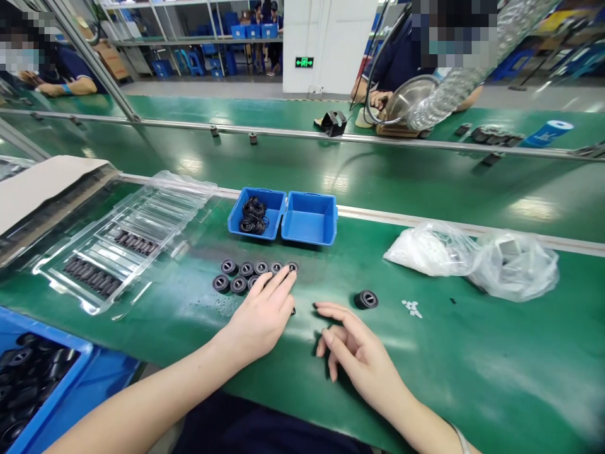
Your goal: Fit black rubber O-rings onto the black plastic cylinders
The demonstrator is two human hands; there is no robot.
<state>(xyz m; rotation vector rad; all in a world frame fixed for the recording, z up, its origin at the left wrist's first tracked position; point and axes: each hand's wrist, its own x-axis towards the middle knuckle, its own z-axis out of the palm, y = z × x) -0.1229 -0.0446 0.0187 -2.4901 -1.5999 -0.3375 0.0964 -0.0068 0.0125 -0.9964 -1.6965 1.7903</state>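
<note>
Several round black parts with slotted tops (237, 285) stand in two rows on the green bench. My left hand (265, 312) reaches over the right end of these rows, fingers stretched out and fingertips touching the end parts; its thumb is mostly hidden. A small dark thing (293, 311) shows beside that hand, too little to name. My right hand (354, 347) is just above the bench, its fingers bent and apart, with a dark spot at the index fingertip. Nearest to it is a single round black part (366, 299). Small white pieces (412, 308) lie right of that part.
Behind the rows stand a blue bin (231, 225) with black rings and another blue bin (309, 217). A clear tray (155, 208) holds dark parts at left. Plastic bags (515, 268) lie at right. A blue crate (87, 378) of black parts is lower left. Two people sit across the bench.
</note>
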